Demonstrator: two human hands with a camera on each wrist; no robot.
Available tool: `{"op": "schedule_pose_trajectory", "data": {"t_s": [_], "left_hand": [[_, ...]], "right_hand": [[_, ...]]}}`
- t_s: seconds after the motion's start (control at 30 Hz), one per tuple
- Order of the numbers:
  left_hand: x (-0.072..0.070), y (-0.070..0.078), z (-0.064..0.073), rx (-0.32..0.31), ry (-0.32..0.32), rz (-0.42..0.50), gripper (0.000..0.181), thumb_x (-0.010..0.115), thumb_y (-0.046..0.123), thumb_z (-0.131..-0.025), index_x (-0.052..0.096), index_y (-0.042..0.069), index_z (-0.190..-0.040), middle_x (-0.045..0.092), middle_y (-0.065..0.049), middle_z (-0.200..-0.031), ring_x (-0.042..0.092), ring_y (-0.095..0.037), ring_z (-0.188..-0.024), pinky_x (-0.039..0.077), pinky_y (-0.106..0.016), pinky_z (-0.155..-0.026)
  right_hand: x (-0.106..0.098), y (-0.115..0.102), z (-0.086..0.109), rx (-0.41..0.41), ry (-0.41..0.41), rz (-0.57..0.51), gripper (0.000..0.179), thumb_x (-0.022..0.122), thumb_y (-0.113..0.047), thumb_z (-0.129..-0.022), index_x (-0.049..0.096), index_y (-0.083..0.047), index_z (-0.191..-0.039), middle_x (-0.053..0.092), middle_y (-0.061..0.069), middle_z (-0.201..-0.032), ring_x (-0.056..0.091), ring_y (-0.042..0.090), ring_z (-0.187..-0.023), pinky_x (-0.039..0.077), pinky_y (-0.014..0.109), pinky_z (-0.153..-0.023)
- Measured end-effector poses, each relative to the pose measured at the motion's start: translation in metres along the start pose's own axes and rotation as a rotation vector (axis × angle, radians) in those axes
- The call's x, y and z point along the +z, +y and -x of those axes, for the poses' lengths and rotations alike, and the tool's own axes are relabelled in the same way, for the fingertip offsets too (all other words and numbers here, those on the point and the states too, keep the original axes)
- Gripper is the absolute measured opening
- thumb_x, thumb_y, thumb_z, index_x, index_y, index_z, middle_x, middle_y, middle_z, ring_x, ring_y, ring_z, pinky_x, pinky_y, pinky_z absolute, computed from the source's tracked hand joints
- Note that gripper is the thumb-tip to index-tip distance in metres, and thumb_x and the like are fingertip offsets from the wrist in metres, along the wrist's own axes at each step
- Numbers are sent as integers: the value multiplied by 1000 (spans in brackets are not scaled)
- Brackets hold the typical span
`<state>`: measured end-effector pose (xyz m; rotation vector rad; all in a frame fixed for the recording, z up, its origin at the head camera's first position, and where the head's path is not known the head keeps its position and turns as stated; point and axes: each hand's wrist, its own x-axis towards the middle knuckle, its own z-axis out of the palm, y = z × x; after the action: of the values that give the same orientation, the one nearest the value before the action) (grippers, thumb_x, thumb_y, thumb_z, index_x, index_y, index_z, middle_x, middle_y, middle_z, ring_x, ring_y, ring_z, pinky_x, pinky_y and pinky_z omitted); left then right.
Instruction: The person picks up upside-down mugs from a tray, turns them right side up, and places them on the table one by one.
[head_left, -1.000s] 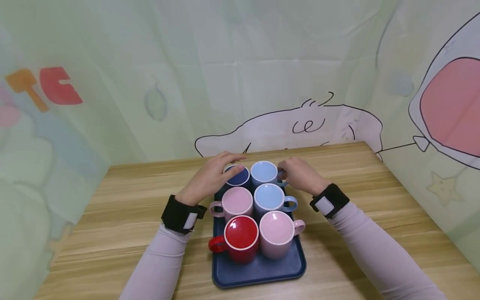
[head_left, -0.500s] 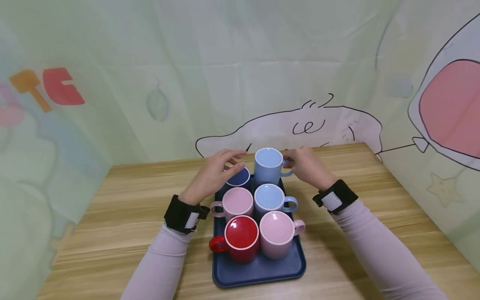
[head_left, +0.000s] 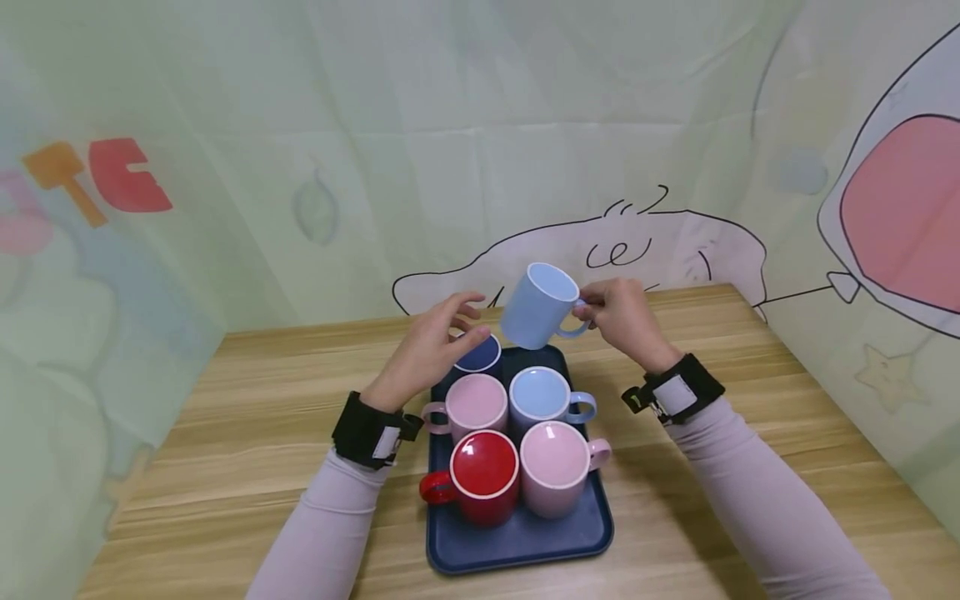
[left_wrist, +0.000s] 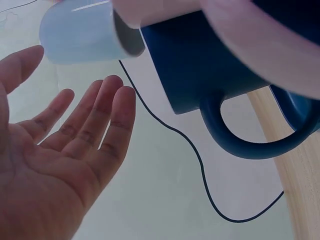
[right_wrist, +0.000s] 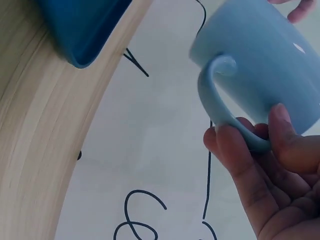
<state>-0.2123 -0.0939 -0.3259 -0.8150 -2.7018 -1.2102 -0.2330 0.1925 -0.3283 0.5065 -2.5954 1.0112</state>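
A light blue mug [head_left: 538, 310] hangs tilted above the far end of the dark blue tray [head_left: 517, 554]. My right hand [head_left: 622, 317] grips it by the handle; the right wrist view shows fingers curled round the handle [right_wrist: 215, 95] and the thumb by the mug's wall. My left hand [head_left: 431, 346] hovers with fingers spread beside a dark blue mug [head_left: 480, 354], which it partly hides. In the left wrist view the open palm [left_wrist: 55, 165] holds nothing, and the dark blue mug [left_wrist: 200, 60] stands apart from it.
On the tray stand a pink mug [head_left: 476, 404], a second light blue mug [head_left: 539, 396], a red mug [head_left: 484, 475] and another pink mug [head_left: 555, 467]. The tray lies on a wooden table [head_left: 285, 375]. A printed cloth [head_left: 480, 167] hangs behind.
My right hand has lifted the light blue mug off the tray's far right spot, and the mug has tipped. The left hand has stayed nearly in place, its fingers spreading slightly.
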Motion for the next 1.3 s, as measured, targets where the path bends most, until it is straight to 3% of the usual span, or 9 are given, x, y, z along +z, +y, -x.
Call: {"op": "schedule_pose_trajectory", "data": {"t_s": [0.27, 0.4, 0.5, 1.0, 1.3], "left_hand": [[0, -1, 2, -56, 18, 12, 49, 61, 33, -95, 44, 15, -137, 60, -13, -120, 61, -22, -102, 57, -41, -84], [-1, -1, 4, -116, 56, 17, 46, 59, 34, -96, 47, 13, -134, 62, -10, -114, 60, -23, -101, 57, -40, -83], [-1, -1, 4, -123, 63, 11, 42, 59, 33, -96, 50, 11, -131, 63, -10, -112, 60, -24, -101, 56, -41, -83], [1, 2, 0, -131, 35, 16, 36, 58, 31, -97, 54, 11, -127, 63, -11, -116, 61, -25, -102, 57, -40, -83], [-3, 9, -4, -145, -11, 292, 36, 56, 26, -98, 49, 11, -131, 60, -13, -119, 64, -27, -101, 57, -40, -84]], "right_hand": [[1, -2, -1, 82, 73, -198, 19, 69, -3, -86, 70, 4, -104, 72, 19, -91, 70, 24, -70, 60, 39, -65], [1, -4, -1, 86, 116, -309, 24, 70, -3, -85, 69, 3, -108, 72, 20, -95, 71, 25, -75, 60, 40, -69], [1, -8, -2, 80, 128, -363, 25, 71, -3, -84, 68, 3, -108, 72, 20, -96, 71, 26, -77, 60, 40, -70], [6, -19, -5, 78, 47, -595, 26, 66, -7, -90, 66, 2, -114, 71, 23, -98, 71, 28, -83, 60, 36, -74], [8, -25, -4, 57, 18, -680, 24, 63, -6, -92, 65, 0, -115, 70, 23, -100, 70, 28, -88, 58, 43, -80]]}}
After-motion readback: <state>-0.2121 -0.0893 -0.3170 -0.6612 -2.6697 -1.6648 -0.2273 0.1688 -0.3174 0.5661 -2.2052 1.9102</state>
